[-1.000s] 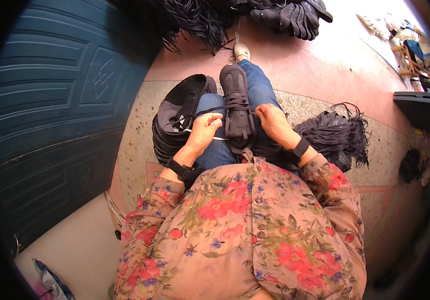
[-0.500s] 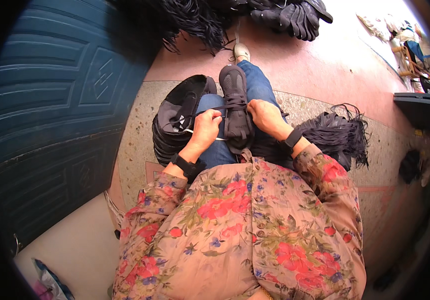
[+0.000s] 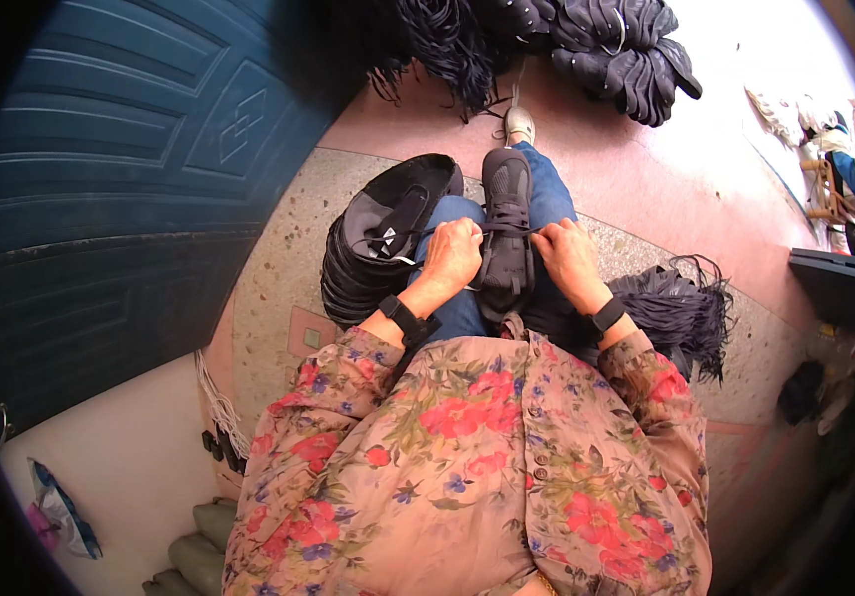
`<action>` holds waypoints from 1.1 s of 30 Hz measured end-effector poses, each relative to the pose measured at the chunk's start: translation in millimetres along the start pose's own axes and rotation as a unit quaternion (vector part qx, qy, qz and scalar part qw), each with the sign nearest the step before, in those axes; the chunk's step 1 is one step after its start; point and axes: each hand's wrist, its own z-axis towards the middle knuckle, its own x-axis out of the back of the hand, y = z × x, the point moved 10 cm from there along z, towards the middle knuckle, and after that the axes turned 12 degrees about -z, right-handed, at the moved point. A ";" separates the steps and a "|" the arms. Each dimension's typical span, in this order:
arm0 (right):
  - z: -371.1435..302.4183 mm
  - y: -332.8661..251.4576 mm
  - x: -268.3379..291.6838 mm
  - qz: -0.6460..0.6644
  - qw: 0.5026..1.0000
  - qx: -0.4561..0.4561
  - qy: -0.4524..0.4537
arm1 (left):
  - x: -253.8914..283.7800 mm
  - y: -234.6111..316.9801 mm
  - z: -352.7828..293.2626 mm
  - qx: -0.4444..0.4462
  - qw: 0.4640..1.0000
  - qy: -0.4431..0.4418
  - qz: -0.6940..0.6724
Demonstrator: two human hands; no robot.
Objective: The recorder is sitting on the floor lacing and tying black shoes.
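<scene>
A black shoe upper (image 3: 505,184) lies lengthwise over my jeans, toe pointing away from me, with black lace crossing its front. My left hand (image 3: 454,253) is closed on the black lace (image 3: 507,229) at the upper's left edge. On the other side my right hand (image 3: 569,256) pinches the lace end, fingertips just off the right edge. Both wrists wear black bands. Beside my left knee stands a nested stack of black uppers (image 3: 388,214), with a bit of white cord near it. Part of the lace is hidden behind my fingers.
Right of my leg lies a bundle of black uppers with loose laces (image 3: 676,308). More bundled uppers (image 3: 616,55) lie at the far side. A blue panelled door (image 3: 110,189) runs along the left. A dark box-like object (image 3: 835,288) stands at the right.
The whole view has shifted, so things sit further right and lower. My left hand has come closer to the upper; my right fingers have drawn slightly away from its right edge.
</scene>
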 end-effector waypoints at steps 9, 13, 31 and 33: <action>2.6 6.7 -8.9 0.018 0.999 -0.021 -0.041 | 0.4 23.4 -2.5 -0.093 0.995 0.004 0.021; 4.0 4.5 -12.0 0.004 0.999 -0.008 -0.053 | -5.4 45.4 1.7 -0.185 0.978 -0.002 0.094; -5.2 -4.3 -8.0 0.058 0.994 0.047 -0.078 | 9.4 20.4 -12.2 -0.028 0.999 0.037 -0.001; -4.6 -0.3 -10.6 0.086 0.993 0.049 -0.058 | 14.4 42.4 -15.4 -0.090 0.992 0.072 0.043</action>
